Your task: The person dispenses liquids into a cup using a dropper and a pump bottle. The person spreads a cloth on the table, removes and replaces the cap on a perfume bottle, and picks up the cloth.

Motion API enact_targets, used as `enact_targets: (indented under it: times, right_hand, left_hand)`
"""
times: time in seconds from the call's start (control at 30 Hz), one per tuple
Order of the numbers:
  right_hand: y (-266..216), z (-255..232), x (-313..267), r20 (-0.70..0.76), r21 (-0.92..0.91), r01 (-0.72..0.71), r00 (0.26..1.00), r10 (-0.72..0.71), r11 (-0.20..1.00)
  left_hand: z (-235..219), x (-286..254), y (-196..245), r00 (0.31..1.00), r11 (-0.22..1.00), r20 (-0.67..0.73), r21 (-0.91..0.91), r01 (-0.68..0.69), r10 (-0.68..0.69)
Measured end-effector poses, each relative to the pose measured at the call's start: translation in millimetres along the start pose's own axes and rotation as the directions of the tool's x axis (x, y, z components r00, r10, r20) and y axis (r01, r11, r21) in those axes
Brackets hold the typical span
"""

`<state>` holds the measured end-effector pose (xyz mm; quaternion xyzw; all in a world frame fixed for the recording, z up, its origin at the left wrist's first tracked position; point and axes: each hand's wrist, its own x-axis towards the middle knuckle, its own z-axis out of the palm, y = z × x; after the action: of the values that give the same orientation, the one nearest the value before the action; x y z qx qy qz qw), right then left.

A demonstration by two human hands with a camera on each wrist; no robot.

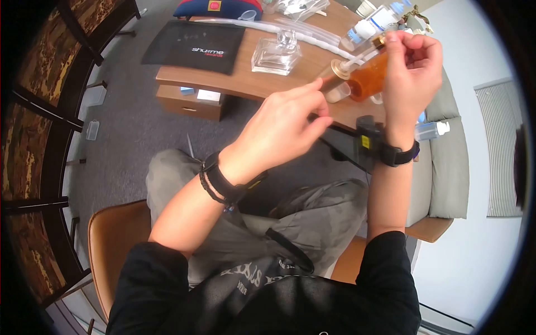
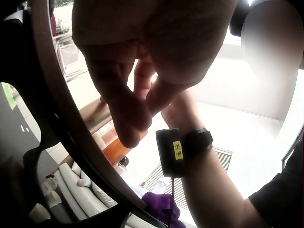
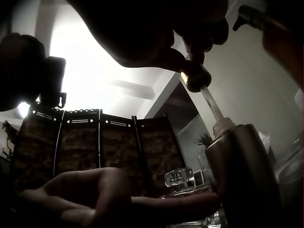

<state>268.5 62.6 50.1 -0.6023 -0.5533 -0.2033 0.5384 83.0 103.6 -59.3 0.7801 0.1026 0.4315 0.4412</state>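
My right hand (image 1: 413, 70) pinches a small gold cap (image 1: 379, 41) in its fingertips. From the cap a pale, thin stem (image 3: 212, 103) runs down to the neck of a dark cylindrical bottle (image 3: 244, 171). In the head view the bottle shows a gold collar (image 1: 339, 68). My left hand (image 1: 287, 120) is at the bottle's near side, its straight index finger (image 3: 175, 206) right at the bottle wall and the thumb bent below. Behind the bottle stands an amber bottle (image 1: 369, 78). Left of them is a clear glass bottle (image 1: 276, 56) with a clear stopper.
The wooden table (image 1: 245, 78) bears a black pouch (image 1: 195, 47), a blue-and-red case (image 1: 218, 6), clear tubes and a pump bottle (image 1: 379, 19). A drawer unit (image 1: 190, 103) stands under its left edge, a grey sofa (image 1: 446, 167) to the right.
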Motion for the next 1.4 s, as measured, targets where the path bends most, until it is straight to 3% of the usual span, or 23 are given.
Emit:
enact_targets:
  times: [0.27,0.43,0.6,0.93,1.13,1.4]
  right_hand:
    - [9.5,-25.0,4.2,-0.161,0.104,0.049,0.986,-0.032,0.993]
    - [28.0,-14.9,-26.2,-0.086,0.032,-0.081,0.993,0.083,0.996]
    - [35.0,-7.2,-35.2,-0.088,0.076,-0.070,0.993,0.077,0.995]
    - [12.7,-14.1,7.2,-0.182,0.210,0.164,0.975,-0.126,0.964]
    - [4.9,2.8,10.2,-0.132,0.280,0.166,0.982,-0.133,0.946]
    - [16.7,24.4,-24.4,0.034,0.201,0.017,0.999,-0.024,0.979]
  left_hand:
    - [-1.8,0.9,-2.6,1.000,1.000,-0.012,-0.011,-0.005,0.004]
    - [-0.7,0.8,-1.9,1.000,1.000,-0.017,-0.017,-0.010,0.010]
    - [-1.4,0.2,-1.8,1.000,1.000,-0.026,-0.006,-0.005,0.005]
    - [-1.4,0.1,-2.2,1.000,1.000,-0.011,0.008,-0.006,0.006]
    - [-1.0,0.1,-1.9,1.000,1.000,-0.013,0.001,0.001,-0.001]
    - [-1.3,1.3,-1.3,1.000,1.000,-0.005,-0.004,-0.001,0.001]
